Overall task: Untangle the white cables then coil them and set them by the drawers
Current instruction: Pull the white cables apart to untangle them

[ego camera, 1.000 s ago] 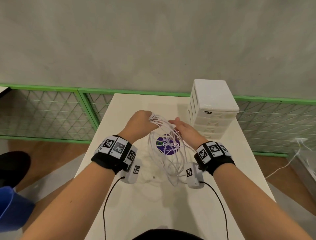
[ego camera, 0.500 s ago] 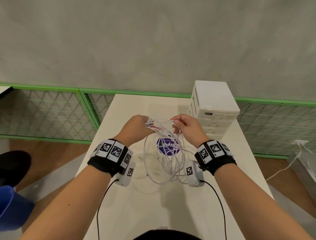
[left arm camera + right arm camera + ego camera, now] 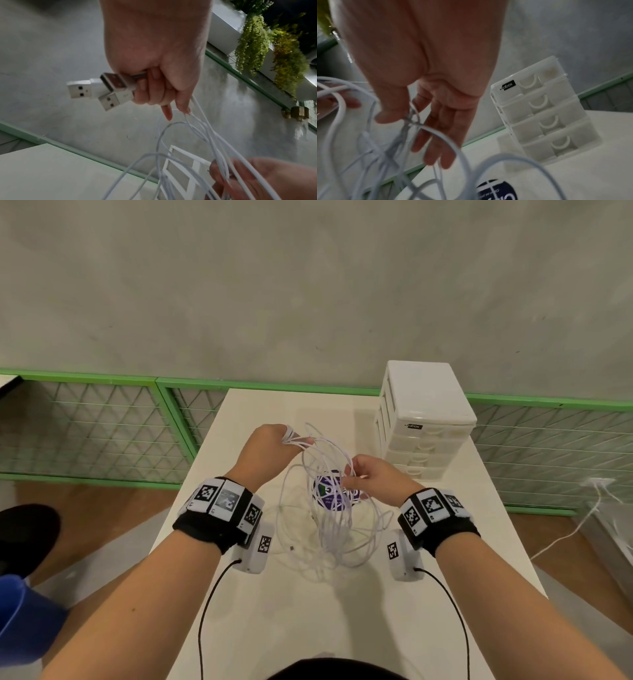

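Your hands are both raised above the tabletop (image 3: 260,611), each caught up in the white cables (image 3: 329,508). That pale tabletop runs away from you under both wrists to a green-framed mesh fence (image 3: 102,433) and a grey wall (image 3: 308,285) beyond your fingers. Next in size, the white drawers (image 3: 424,422) stand on the tabletop just past your right hand and to its outer side, four fronts stacked, each with a curved pull, and a small black label on the top one. Your left hand (image 3: 270,450) is clenched round one end of the bundle, and in the left wrist view three USB plugs (image 3: 102,90) stick out of the fist side by side while the cords trail from under the fingers toward your other hand. Your right hand (image 3: 373,477) sits lower and nearer to you than the left; its thumb and forefinger pinch several strands where they cross, and the other fingers (image 3: 440,135) hang straight and loose below that pinch. From the two hands the white cables drop in wide, overlapping loops between your wrists, with the lowest loops lying on the tabletop. Under those loops, below your right hand, a round purple sticker (image 3: 330,491) shows on the surface.
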A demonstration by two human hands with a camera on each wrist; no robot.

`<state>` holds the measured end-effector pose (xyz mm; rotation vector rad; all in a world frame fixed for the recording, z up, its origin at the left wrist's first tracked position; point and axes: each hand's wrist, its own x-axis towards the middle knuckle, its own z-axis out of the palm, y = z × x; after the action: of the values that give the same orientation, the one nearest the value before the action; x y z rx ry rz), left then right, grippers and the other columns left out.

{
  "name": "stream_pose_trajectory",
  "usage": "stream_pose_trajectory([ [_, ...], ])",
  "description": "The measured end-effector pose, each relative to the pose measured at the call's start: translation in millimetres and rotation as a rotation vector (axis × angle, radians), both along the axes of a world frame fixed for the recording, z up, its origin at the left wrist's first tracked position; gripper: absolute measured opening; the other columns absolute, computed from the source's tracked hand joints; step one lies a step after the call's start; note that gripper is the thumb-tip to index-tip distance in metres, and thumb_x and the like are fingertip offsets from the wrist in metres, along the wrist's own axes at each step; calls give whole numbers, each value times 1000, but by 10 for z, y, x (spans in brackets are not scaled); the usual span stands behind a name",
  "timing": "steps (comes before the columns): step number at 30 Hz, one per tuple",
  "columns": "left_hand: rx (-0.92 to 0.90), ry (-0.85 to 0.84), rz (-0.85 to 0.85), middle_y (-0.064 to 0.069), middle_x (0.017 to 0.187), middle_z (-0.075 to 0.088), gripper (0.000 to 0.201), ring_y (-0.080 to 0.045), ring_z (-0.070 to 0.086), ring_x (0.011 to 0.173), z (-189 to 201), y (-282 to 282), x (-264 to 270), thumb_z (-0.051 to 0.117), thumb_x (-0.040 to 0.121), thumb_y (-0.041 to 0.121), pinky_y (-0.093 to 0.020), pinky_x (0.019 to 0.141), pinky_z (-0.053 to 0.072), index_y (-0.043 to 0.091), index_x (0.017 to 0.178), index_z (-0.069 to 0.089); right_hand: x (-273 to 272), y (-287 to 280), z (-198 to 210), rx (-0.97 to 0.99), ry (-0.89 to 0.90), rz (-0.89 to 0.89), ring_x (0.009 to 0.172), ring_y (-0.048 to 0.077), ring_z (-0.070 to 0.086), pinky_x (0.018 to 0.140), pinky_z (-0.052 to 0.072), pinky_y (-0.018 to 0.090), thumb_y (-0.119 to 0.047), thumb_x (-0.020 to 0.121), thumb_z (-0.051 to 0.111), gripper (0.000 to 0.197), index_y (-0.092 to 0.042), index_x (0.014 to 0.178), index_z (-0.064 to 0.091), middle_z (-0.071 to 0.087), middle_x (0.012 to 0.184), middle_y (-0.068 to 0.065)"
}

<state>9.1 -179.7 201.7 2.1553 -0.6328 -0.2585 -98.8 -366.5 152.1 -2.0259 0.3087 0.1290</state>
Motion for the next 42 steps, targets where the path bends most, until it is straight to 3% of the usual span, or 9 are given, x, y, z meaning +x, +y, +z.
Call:
stream_pose_trajectory([
  [7,32,223,-106,13,52,54,42,1,44,37,-28,-116,-178,80,73,38,-9,31,27,4,95,71,24,200,304,145,-247,-95,54,4,63,53,50,19,-4,90,57,12,-1,101,59,69,72,3],
  [11,-15,210,-78,15,29,39,25,-1,35,27,13,-125,-234,79,77,28,-9,31,22,6,71,68,62,300,358,241,-328,-105,70,11,69,65,56,24,-7,92,55,16,-15,106,61,72,83,-1],
  [16,-91,55,76,-1,50,33,45,-13,28,49,32,-67,-17,69,84,21,-21,46,23,10,54,38,-34,110,176,195,-128,-78,78,14,69,79,57,31,-40,94,49,44,-22,133,40,60,113,3],
  [20,-126,-33,161,-2,54,49,42,-12,39,50,114,19,138,64,89,24,-18,47,29,18,52,46,-128,-17,-141,26,57,8,73,11,65,74,49,18,-31,84,68,25,-13,102,65,68,81,0],
  [23,-83,-59,165,-6,55,49,37,-14,38,51,101,45,169,62,90,27,-22,47,28,6,59,58,-113,-162,-270,-139,80,-128,72,21,60,73,46,31,-38,89,60,28,-12,81,67,63,71,2],
  [30,-104,-29,224,-13,61,44,35,-20,36,58,73,0,146,61,84,24,-29,54,28,-8,71,52,-33,-221,-141,-353,-135,-390,113,20,48,98,41,37,-35,80,70,53,-19,126,51,48,123,7],
  [35,-97,-5,271,-15,66,44,26,-21,36,61,116,-104,86,56,86,22,-30,54,25,0,70,55,-34,111,70,-291,-546,-394,69,9,48,65,43,27,-23,86,61,8,-21,94,57,53,78,0],
  [37,-139,27,283,-15,67,44,22,-20,37,62,125,-129,88,55,85,19,-30,57,26,5,68,52,-33,219,114,-198,-523,-287,59,11,49,59,42,28,-30,92,54,15,-19,86,62,55,65,3],
  [42,-137,49,270,-15,66,45,31,-21,37,61,175,-132,85,55,86,20,-30,56,26,-7,70,57,16,208,29,-113,-256,-47,91,9,60,86,46,27,-22,99,41,28,-20,97,69,67,95,-7],
])
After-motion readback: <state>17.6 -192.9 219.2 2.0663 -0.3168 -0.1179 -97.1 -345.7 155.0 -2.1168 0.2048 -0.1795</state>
